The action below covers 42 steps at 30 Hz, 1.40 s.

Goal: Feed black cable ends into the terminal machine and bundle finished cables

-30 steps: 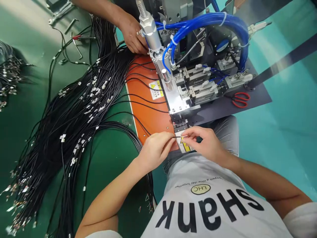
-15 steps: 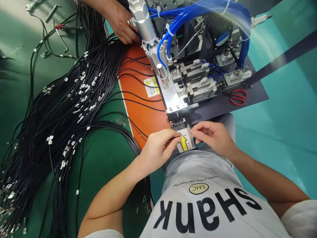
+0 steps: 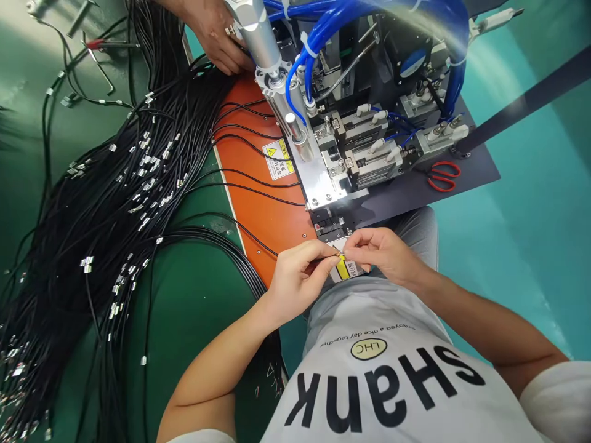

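My left hand point(image 3: 298, 277) and my right hand point(image 3: 381, 252) meet over the yellow arrow label point(image 3: 344, 267) at the near corner of the orange plate point(image 3: 258, 203). Both pinch the end of a thin black wire point(image 3: 244, 232) that curves across the plate toward the wire heap. Their fingertips almost touch just in front of the machine's small black jaw block point(image 3: 330, 227). The wire's tip is hidden between my fingers.
A pneumatic machine point(image 3: 341, 123) with blue hoses point(image 3: 369, 12) stands behind the plate. A heap of black wires with metal terminals point(image 3: 106, 203) covers the green table on the left. Another person's hand point(image 3: 217, 37) rests at the back. Red scissors point(image 3: 441, 175) lie on the dark mat.
My hands, held slightly apart half a second ago, have come together over the arrow label, pinching the wire end. The view has shifted slightly.
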Each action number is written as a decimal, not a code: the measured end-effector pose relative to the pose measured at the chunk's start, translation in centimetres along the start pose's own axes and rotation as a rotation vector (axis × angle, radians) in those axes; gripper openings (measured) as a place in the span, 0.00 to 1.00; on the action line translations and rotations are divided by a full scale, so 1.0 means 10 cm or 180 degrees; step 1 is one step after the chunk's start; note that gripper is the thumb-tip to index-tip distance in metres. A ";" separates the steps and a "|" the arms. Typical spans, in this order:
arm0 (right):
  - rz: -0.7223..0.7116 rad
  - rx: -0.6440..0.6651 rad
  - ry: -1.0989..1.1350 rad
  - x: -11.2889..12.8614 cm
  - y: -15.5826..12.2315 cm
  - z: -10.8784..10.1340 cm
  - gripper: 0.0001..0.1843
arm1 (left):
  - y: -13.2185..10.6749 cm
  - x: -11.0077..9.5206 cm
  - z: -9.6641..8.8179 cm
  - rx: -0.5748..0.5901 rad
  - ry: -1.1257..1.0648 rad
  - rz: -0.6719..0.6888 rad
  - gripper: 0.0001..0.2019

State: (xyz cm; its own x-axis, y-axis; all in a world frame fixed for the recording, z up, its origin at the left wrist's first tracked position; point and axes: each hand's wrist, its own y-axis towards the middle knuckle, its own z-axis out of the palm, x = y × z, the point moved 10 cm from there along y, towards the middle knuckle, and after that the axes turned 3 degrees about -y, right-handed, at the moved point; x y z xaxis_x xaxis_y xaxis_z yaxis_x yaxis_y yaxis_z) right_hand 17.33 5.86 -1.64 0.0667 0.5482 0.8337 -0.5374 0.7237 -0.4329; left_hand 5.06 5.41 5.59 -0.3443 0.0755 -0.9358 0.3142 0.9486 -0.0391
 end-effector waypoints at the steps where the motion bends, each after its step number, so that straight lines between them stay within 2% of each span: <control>1: 0.0003 -0.0055 -0.0056 0.00 -0.01 -0.01 0.10 | 0.00 0.05 0.01 -0.0012 -0.0183 -0.0117 0.02; 5: 0.0054 -0.0044 -0.0291 0.04 -0.05 -0.04 0.11 | 0.00 0.22 0.07 0.0025 -0.0757 -0.0577 0.06; 9: -0.0067 -0.0151 -0.0233 0.14 -0.04 -0.13 0.12 | -0.01 0.25 0.07 0.0008 -0.1004 -0.0870 0.09; 18: -0.0287 -0.0207 -0.0637 0.21 0.03 -0.08 0.12 | -0.06 0.28 0.06 -0.0069 -0.1101 -0.1000 0.10; 21: -0.0863 -0.0586 -0.1257 0.40 -0.07 -0.07 0.08 | -0.07 0.28 0.03 -0.0200 -0.0992 -0.0967 0.09; 24: -0.1961 -0.1177 -0.2429 0.66 -0.30 0.02 0.04 | -0.07 0.29 0.00 -0.0419 -0.0859 -0.0946 0.08; 26: -0.2458 -0.1140 -0.3189 0.66 -0.37 0.19 0.05 | -0.08 0.32 -0.01 -0.0541 -0.0881 -0.0972 0.08; 28: -0.2662 -0.0860 -0.3574 0.58 -0.37 0.30 0.06 | -0.08 0.36 0.00 -0.0604 -0.0951 -0.1002 0.09; 31: -0.2513 -0.0883 -0.3066 0.58 -0.33 0.18 0.04 | -0.08 0.39 0.02 -0.0583 -0.1066 -0.1021 0.09; 33: -0.2081 -0.1002 -0.2338 0.58 -0.27 0.00 0.02 | -0.08 0.39 0.02 -0.0545 -0.1067 -0.0986 0.09; 35: -0.1546 -0.0931 -0.1693 0.51 -0.18 -0.08 0.06 | -0.07 0.36 0.01 -0.0520 -0.0960 -0.0909 0.09; 38: -0.1106 -0.0787 -0.1181 0.42 -0.10 -0.06 0.07 | -0.05 0.30 -0.01 -0.0556 -0.0852 -0.0745 0.08; 42: -0.1102 -0.0767 -0.0928 0.34 -0.06 0.00 0.05 | -0.05 0.29 -0.02 -0.0664 -0.1108 -0.0768 0.08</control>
State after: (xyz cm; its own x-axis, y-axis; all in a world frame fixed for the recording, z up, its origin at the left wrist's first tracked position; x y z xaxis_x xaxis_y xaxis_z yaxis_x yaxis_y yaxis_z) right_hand 17.89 7.25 1.48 -0.0493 0.1445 0.9883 -0.3140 0.9371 -0.1526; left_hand 3.73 5.17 2.92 -0.0573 -0.2285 -0.9719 0.0650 0.9705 -0.2320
